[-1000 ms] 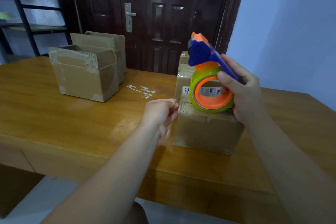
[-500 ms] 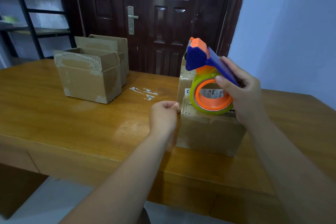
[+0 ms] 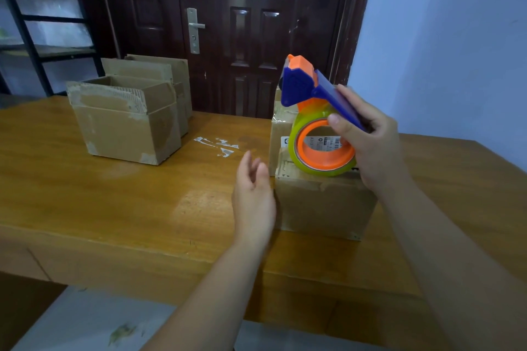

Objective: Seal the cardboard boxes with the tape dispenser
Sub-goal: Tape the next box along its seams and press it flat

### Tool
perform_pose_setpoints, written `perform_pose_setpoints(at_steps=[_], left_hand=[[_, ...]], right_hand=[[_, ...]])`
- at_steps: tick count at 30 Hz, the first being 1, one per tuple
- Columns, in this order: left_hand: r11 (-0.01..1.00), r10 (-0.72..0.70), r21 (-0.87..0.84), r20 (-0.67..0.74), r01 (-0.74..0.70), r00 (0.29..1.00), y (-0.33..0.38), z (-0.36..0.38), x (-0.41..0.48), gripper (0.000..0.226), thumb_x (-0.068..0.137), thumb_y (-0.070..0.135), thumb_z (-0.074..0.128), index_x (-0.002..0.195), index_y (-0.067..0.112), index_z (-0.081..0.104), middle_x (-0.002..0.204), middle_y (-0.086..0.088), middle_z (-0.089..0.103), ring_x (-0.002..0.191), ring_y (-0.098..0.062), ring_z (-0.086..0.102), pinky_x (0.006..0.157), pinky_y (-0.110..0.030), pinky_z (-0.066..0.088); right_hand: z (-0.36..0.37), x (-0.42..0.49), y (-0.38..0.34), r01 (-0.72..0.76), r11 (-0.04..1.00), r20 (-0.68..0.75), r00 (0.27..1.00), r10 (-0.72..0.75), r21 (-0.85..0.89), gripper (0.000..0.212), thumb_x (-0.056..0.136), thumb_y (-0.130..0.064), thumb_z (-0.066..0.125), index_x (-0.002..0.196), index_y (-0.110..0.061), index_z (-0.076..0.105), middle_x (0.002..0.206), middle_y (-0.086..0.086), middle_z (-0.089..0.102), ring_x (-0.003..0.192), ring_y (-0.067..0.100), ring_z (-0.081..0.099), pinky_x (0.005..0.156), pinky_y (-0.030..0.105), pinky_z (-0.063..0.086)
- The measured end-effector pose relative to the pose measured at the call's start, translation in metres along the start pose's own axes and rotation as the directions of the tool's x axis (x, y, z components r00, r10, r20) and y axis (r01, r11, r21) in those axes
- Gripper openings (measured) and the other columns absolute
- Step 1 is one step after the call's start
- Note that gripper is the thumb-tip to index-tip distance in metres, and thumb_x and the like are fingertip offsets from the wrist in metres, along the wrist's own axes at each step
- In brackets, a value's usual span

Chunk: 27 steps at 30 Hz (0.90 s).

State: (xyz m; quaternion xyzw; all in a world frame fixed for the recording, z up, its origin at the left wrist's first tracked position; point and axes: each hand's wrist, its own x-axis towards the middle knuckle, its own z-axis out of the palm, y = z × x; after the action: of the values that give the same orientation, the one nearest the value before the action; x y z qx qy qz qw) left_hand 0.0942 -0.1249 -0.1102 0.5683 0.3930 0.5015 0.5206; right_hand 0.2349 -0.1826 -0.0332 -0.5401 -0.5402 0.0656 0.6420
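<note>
My right hand (image 3: pixel 368 142) grips the blue handle of a blue-and-orange tape dispenser (image 3: pixel 309 105), whose yellow-green tape roll (image 3: pixel 322 151) hovers over the top of a closed cardboard box (image 3: pixel 322 202) on the wooden table (image 3: pixel 114 202). My left hand (image 3: pixel 252 194) hangs beside the box's left face, fingers loosely spread, holding nothing. A second closed box (image 3: pixel 281 128) stands right behind the first, mostly hidden by the dispenser.
Open-topped cardboard boxes (image 3: pixel 125 120) stand in a group at the table's back left. White tape scraps (image 3: pixel 219 145) stick to the tabletop between the groups. A dark door (image 3: pixel 242 31) and a black shelf rack (image 3: pixel 42 37) lie beyond the table.
My left hand has let go its pinch at the box's top left corner, opened, and dropped slightly away. The dispenser in my right hand stays over the box.
</note>
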Motion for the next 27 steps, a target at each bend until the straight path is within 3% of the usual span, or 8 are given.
perform_pose_setpoints(at_steps=[3, 5, 8, 12, 15, 19, 24, 27], left_hand=[[0.994, 0.113, -0.022, 0.160, -0.111, 0.981, -0.002, 0.009, -0.018, 0.076, 0.081, 0.072, 0.031, 0.147, 0.034, 0.027, 0.138, 0.024, 0.038, 0.126, 0.005, 0.033, 0.097, -0.015, 0.030], [0.988, 0.145, 0.017, 0.195, -0.151, 0.970, -0.008, 0.010, -0.021, 0.078, 0.080, 0.071, 0.033, 0.147, 0.032, 0.028, 0.139, 0.023, 0.039, 0.126, 0.008, 0.033, 0.099, -0.012, 0.030], [0.988, 0.121, 0.063, 0.233, -0.139, 0.965, -0.013, 0.001, -0.021, 0.078, 0.080, 0.069, 0.030, 0.145, 0.025, 0.037, 0.142, 0.008, 0.047, 0.132, -0.005, 0.039, 0.109, -0.027, 0.035], [0.943, 0.201, 0.241, 0.132, -0.228, 0.971, 0.005, -0.001, -0.011, 0.084, 0.076, 0.074, 0.025, 0.147, 0.029, 0.029, 0.149, 0.009, 0.037, 0.137, -0.007, 0.031, 0.103, -0.022, 0.025], [0.845, 0.330, 0.359, 0.233, -0.396, 0.915, 0.017, 0.008, -0.008, 0.079, 0.081, 0.068, 0.027, 0.148, 0.027, 0.028, 0.149, 0.007, 0.039, 0.136, -0.008, 0.032, 0.111, -0.031, 0.031], [0.690, 0.399, 0.519, 0.310, -0.505, 0.863, 0.008, 0.011, -0.007, 0.062, 0.094, 0.050, 0.025, 0.145, 0.017, 0.035, 0.139, 0.000, 0.050, 0.129, -0.013, 0.044, 0.103, -0.039, 0.041], [0.641, 0.479, 0.582, 0.206, -0.501, 0.853, 0.005, 0.012, -0.004, 0.039, 0.095, 0.022, 0.031, 0.120, 0.008, 0.057, 0.111, -0.009, 0.064, 0.103, -0.023, 0.059, 0.087, -0.046, 0.049], [0.578, 0.473, 0.671, 0.189, -0.465, 0.861, 0.009, 0.016, -0.002, 0.038, 0.091, 0.018, 0.036, 0.118, 0.007, 0.059, 0.114, -0.010, 0.065, 0.112, -0.026, 0.057, 0.095, -0.047, 0.046]], right_hand=[[0.001, 0.001, 0.000, 0.003, 1.000, -0.004, 1.000, -0.003, -0.009, 0.042, 0.077, -0.045, 0.064, 0.117, -0.045, 0.052, 0.115, -0.020, 0.060, 0.104, 0.005, 0.061, 0.078, 0.018, 0.054], [0.001, 0.002, 0.000, 0.003, 1.000, -0.005, 1.000, -0.003, -0.005, 0.040, 0.077, -0.045, 0.064, 0.115, -0.048, 0.052, 0.114, -0.021, 0.060, 0.104, 0.004, 0.061, 0.079, 0.019, 0.054], [0.001, 0.003, 0.000, -0.001, 1.000, -0.004, 1.000, 0.001, 0.005, 0.039, 0.077, -0.045, 0.065, 0.113, -0.049, 0.052, 0.114, -0.022, 0.060, 0.104, 0.005, 0.061, 0.080, 0.021, 0.055], [0.000, 0.002, 0.001, -0.005, 1.000, 0.001, 1.000, 0.005, 0.010, 0.042, 0.077, -0.044, 0.065, 0.117, -0.044, 0.052, 0.115, -0.018, 0.061, 0.105, 0.008, 0.061, 0.081, 0.022, 0.055], [0.000, 0.002, 0.001, -0.005, 1.000, 0.008, 1.000, 0.005, 0.010, 0.043, 0.078, -0.044, 0.065, 0.118, -0.042, 0.052, 0.116, -0.018, 0.061, 0.106, 0.008, 0.061, 0.084, 0.025, 0.055], [-0.002, 0.004, 0.003, -0.007, 1.000, 0.025, 1.000, 0.006, 0.011, 0.047, 0.078, -0.041, 0.068, 0.123, -0.039, 0.055, 0.113, -0.021, 0.061, 0.105, 0.005, 0.061, 0.085, 0.022, 0.053], [-0.011, 0.020, -0.003, 0.002, 0.998, 0.169, 0.986, 0.010, -0.066, 0.055, 0.076, -0.038, 0.073, 0.128, -0.033, 0.056, 0.108, -0.021, 0.064, 0.099, -0.001, 0.062, 0.084, 0.017, 0.050], [-0.016, 0.033, -0.010, 0.042, 0.985, 0.253, 0.967, 0.001, -0.165, 0.056, 0.077, -0.035, 0.076, 0.130, -0.028, 0.057, 0.108, -0.019, 0.064, 0.095, -0.005, 0.062, 0.080, 0.011, 0.046]])
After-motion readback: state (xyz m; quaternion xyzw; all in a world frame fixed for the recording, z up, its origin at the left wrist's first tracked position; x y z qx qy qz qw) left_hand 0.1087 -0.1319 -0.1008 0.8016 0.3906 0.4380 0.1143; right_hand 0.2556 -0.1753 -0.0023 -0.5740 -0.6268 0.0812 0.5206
